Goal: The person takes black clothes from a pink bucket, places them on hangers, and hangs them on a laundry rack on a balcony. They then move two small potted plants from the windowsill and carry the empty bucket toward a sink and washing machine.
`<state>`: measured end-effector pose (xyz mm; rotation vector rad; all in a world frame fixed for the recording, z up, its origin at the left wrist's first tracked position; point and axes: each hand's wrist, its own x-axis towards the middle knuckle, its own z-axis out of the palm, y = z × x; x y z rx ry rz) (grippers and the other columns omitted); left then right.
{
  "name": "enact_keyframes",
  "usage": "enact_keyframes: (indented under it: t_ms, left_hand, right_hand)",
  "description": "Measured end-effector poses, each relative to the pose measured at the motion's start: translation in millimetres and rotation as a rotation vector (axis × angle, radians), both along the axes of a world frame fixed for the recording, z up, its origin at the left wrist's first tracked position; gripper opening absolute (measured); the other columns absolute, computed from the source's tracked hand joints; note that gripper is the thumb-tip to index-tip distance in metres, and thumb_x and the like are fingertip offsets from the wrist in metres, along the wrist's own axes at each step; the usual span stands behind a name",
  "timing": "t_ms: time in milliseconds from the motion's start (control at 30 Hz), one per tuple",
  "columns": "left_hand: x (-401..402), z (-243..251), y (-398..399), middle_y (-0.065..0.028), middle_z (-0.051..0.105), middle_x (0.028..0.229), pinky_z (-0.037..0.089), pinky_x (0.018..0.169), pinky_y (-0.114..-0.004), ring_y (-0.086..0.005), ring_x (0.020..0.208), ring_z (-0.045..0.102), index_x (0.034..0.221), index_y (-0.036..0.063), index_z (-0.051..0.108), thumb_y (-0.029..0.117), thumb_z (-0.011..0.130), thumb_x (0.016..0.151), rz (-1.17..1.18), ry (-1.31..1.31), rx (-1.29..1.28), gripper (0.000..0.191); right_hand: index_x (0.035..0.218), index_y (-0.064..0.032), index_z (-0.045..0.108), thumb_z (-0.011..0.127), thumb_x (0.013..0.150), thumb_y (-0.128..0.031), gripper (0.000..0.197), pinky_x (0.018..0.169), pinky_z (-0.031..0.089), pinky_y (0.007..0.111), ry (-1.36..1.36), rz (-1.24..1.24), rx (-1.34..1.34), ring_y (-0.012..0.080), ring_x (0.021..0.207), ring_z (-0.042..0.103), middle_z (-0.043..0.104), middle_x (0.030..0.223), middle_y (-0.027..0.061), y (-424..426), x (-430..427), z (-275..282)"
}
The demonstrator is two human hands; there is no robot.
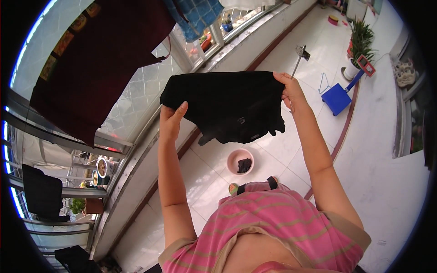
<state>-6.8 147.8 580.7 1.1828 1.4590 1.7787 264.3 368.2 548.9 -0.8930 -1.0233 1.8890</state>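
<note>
A black cloth garment (225, 102) is stretched out between my two hands, in front of me and above the floor. My left hand (173, 119) grips its left edge, thumb on top. The garment's upper right corner is pinched in my right hand (289, 89). A thin metal pole (297, 65) with a small fitting at its top passes behind my right hand; whether that hand also holds it, I cannot tell. On the tiled floor below stands a pink plastic basin (230, 160) with a dark, crumpled cloth (244, 166) in it.
A dark red cloth (102, 61) and a blue patterned cloth (201, 17) hang at upper left, by the windows. More black garments (42, 192) hang at far left. A blue platform scale (336, 99), a light blue hanger (323, 83) and a potted plant (362, 41) are at right.
</note>
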Motion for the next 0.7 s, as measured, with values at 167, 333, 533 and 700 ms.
enact_keyframes:
  t_ms: [167,333,533,700]
  left_hand:
    - [-68.2,-71.4,21.8,-0.0164,0.064,0.074,0.044,0.065,-0.038,-0.0296,0.075,0.062,0.088,-0.0017,0.064,0.034,0.063,0.083,0.419,0.634,-0.570,0.036]
    - [-24.2,-154.1,26.9,-0.0064,0.060,0.110,0.046,0.083,-0.040,-0.0251,0.100,0.059,0.112,0.0060,0.057,0.044,0.062,0.084,-0.060,-0.525,-0.537,0.047]
    - [50.7,-249.4,3.6,-0.0169,0.054,0.113,0.050,0.076,-0.040,-0.0299,0.091,0.063,0.123,0.0031,0.040,0.035,0.064,0.082,0.364,-0.716,-0.819,0.057]
    - [113.5,-246.5,-7.4,-0.0125,0.055,0.113,0.047,0.082,-0.034,-0.0266,0.098,0.058,0.127,0.0052,0.037,0.007,0.075,0.065,-0.090,0.351,-0.307,0.072]
  right_hand:
    - [0.066,-0.0122,0.054,0.063,0.085,-0.024,0.025,0.035,0.025,0.019,0.297,0.383,-0.356,0.0016,0.034,0.027,0.047,0.049,-0.0060,-10.9,-7.0,14.4]
    - [0.068,-0.0133,0.049,0.060,0.087,-0.020,0.023,0.036,0.023,0.020,0.284,0.285,-0.422,0.0028,0.035,0.027,0.044,0.051,-0.0065,-19.9,-29.0,29.7]
    - [0.071,-0.0129,0.049,0.060,0.087,-0.021,0.021,0.037,0.023,0.021,0.280,0.227,-0.403,0.0035,0.036,0.028,0.045,0.055,-0.0062,-28.5,-27.9,41.2]
    - [0.068,-0.0143,0.042,0.061,0.087,-0.024,0.029,0.037,0.023,0.021,0.242,0.011,-0.438,0.0054,0.035,0.026,0.035,0.047,-0.0054,-29.0,-30.0,32.8]
